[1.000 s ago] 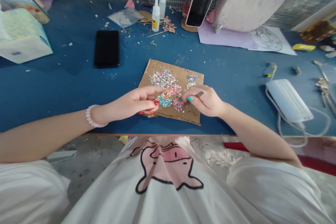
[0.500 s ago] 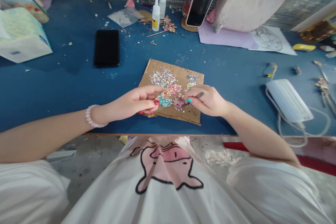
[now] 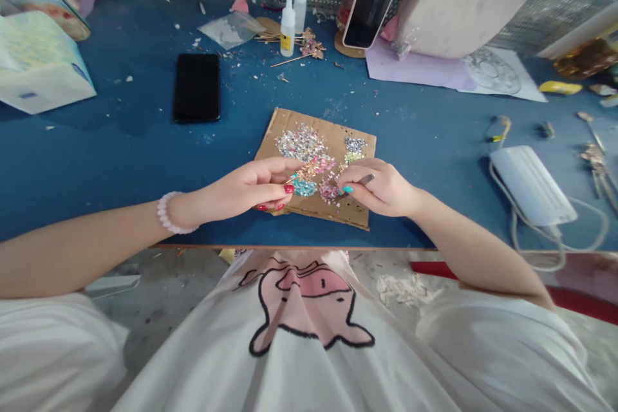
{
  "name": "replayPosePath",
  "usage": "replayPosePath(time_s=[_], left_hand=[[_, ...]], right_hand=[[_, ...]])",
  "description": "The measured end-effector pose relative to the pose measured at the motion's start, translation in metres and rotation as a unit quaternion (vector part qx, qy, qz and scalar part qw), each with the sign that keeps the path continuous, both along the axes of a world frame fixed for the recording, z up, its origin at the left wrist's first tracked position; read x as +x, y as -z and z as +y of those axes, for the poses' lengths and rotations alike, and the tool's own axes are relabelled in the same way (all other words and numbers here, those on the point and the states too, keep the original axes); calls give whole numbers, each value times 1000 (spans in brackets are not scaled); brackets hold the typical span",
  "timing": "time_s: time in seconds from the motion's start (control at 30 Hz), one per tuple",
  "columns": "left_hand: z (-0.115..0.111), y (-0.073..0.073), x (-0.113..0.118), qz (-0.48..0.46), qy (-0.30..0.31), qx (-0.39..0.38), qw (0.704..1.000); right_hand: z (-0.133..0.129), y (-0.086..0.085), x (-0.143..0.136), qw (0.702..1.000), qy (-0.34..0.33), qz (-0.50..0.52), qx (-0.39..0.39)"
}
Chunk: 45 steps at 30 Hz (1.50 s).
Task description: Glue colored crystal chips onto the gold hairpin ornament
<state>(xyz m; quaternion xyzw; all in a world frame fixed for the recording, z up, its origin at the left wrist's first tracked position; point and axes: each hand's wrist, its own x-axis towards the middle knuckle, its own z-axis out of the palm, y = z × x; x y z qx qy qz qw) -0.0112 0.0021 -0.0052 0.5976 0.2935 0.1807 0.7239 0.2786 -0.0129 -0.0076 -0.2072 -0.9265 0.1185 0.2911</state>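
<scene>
A piece of cardboard (image 3: 290,117) lies on the blue table, bearing small piles of silver, turquoise (image 3: 305,188), pink (image 3: 329,190), yellow and dark rhinestones. Over its left part, my left hand (image 3: 251,187) pinches the thin stem of a gold and pink ornament (image 3: 311,169), whose head hangs above the piles. My right hand (image 3: 381,187) is closed on a slim metal tool (image 3: 367,179) at the cardboard's right side; the tool's tip is hidden near the pink pile.
Behind the cardboard stand two glue bottles (image 3: 287,29) beside gold hairpins (image 3: 311,45). A black phone (image 3: 197,88) lies back left, a tissue pack (image 3: 43,64) far left. To the right are a white power bank (image 3: 531,185) with a cable and a pale bag (image 3: 444,6).
My right hand has shifted very slightly, and the tool in it is tilted a little differently. The left hand and the ornament look almost still.
</scene>
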Motion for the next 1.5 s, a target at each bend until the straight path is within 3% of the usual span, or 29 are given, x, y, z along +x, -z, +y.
replayPosePath(time_s=[0.77, 1.5], left_hand=[[1, -2, 0, -10, 13, 11, 1000], [0, -5, 2, 2, -2, 3, 1000]], right_hand=[[3, 6, 3, 998, 49, -5, 35], [-1, 7, 0, 999, 40, 1, 36]])
